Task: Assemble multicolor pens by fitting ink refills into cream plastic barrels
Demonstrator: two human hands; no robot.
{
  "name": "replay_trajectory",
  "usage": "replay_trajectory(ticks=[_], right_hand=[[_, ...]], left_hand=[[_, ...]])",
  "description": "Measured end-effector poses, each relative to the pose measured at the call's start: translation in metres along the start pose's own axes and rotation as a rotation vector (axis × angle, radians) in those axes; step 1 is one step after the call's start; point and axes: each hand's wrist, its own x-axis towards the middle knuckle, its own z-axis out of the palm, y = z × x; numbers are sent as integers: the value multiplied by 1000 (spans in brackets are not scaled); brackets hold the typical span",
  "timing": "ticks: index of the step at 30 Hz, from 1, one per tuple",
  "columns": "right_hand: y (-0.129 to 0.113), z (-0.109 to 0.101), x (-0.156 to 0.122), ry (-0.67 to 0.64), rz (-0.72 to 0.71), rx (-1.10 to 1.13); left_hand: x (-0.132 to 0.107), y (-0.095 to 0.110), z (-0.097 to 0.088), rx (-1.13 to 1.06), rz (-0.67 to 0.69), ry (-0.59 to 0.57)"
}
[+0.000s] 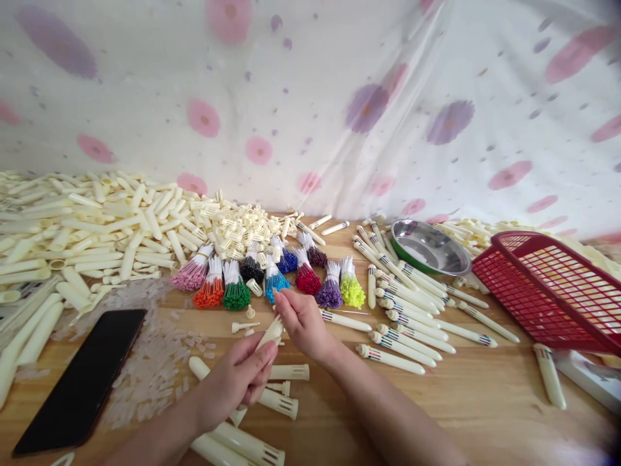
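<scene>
I view, remotely: left hand (249, 370) clasping cream pen barrel (272, 332) — right hand (303, 322) closed at its upper end, contents hidden.

Tabletop (466, 408) passable near right; pens (412, 307), red basket (538, 298) block beyond.

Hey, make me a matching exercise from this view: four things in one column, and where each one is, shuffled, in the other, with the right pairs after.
Things
1. Black rectangular phone
2. Red plastic lattice basket
3. Round metal bowl with green outside
4. Cream plastic tube

Places
A. Behind the laid-out cream pens
B. In the left hand, its upper end at the right hand
C. Beside small translucent pieces, at left
D. At the right edge of the view

Pairs: 1-C, 2-D, 3-A, 4-B
</scene>
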Motion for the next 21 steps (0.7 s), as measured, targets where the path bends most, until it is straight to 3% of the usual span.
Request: replay_trajectory(ticks=[4,8,11,14,17,19,21], right_hand=[[3,4,1,11,53,-25],[9,10,1,34,130,-95],[13,13,2,41,165,-122],[18,12,4,46,162,-130],[20,9,4,38,134,-117],[18,5,3,-4,70,-37],[15,2,1,-44,-2,98]], left_hand=[[3,-1,-1,333,87,137],[6,0,-5,888,157,326],[10,1,-3,1214,93,407],[13,2,0,1362,24,456],[12,6,-2,1127,43,429],[9,9,-8,652,-18,234],[5,12,-14,78,-164,-65]])
